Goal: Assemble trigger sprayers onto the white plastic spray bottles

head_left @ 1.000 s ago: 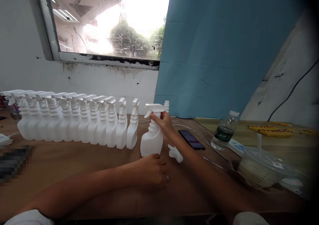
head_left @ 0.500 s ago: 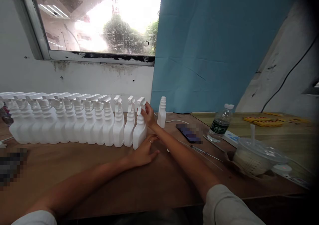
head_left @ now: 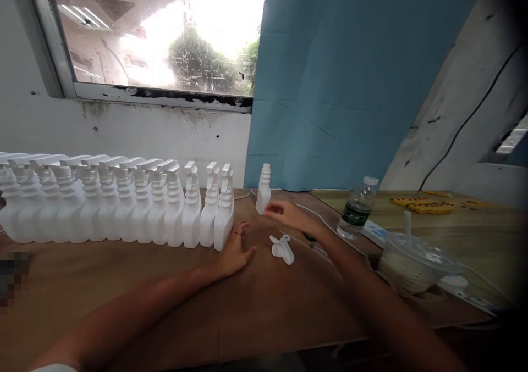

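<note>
My left hand (head_left: 235, 254) rests on the table with its fingers spread, beside the base of the rightmost white spray bottle (head_left: 224, 212); the fingers seem to touch it. Held above the table, my right hand (head_left: 289, 215) is slightly blurred, fingers loosely bent and nothing visible in them. Its fingertips are by the lower part of a white bottle without a trigger top (head_left: 264, 190). Between my hands and nearer to me lies a loose white trigger sprayer head (head_left: 282, 249). A long row of white spray bottles (head_left: 140, 212) with trigger tops stretches to the left.
To the right stand a water bottle (head_left: 357, 210) and a lidded plastic cup with a straw (head_left: 412, 262), near a white power strip (head_left: 374, 232). Yellow pieces (head_left: 431, 206) lie farther back. A blue curtain (head_left: 322, 103) hangs behind the table; a pixelated dark object (head_left: 12, 276) is at left.
My right hand has let go of the rightmost spray bottle and moved right, toward the topless bottle. That spray bottle now stands closer to its neighbour. The loose sprayer head has come into view.
</note>
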Available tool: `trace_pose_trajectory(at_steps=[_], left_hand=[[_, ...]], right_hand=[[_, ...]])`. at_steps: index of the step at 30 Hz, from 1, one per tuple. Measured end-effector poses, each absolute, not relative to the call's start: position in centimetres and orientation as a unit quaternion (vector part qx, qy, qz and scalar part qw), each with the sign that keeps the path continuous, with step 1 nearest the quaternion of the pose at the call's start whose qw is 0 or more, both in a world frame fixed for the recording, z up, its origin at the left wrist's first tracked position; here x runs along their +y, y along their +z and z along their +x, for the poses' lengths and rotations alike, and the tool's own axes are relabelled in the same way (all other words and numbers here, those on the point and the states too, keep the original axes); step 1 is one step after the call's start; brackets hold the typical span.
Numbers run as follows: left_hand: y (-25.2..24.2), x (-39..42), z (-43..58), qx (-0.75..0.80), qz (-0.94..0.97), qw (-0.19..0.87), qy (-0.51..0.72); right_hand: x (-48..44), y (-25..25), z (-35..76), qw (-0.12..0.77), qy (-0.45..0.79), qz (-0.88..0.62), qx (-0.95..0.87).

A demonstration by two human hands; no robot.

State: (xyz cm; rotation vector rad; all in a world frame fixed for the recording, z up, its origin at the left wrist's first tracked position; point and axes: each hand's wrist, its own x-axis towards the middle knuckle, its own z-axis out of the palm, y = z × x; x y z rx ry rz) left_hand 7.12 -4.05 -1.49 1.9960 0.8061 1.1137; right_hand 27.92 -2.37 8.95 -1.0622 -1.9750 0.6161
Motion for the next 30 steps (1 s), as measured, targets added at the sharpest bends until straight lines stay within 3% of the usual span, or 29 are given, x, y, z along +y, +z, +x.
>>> trace_pose_trajectory(at_steps=[6,14,20,30], left_hand=[[-1.7,-4.7,6.6,0.303,0.777,0.368,0.412],[-0.1,-6.3,4.8,0.25,0.796,0.415,0.364],[0.0,-6.5,3.6,0.339,0.806,0.37,0.314],[0.3,-7.5,2.4,0.32,0.833,0.345,0.29]], right_hand=[[-7.8,4.6,30.5,0.221,0.178,-0.487,-0.826],[-7.8,3.6,26.4,0.29,0.429,-0.335,-0.787],[-5.2,2.5,30.2,0.27,0.1,-0.526,-0.8],[-4.2,0.2,33.6,0.144,-0.022,-0.599,-0.787]])
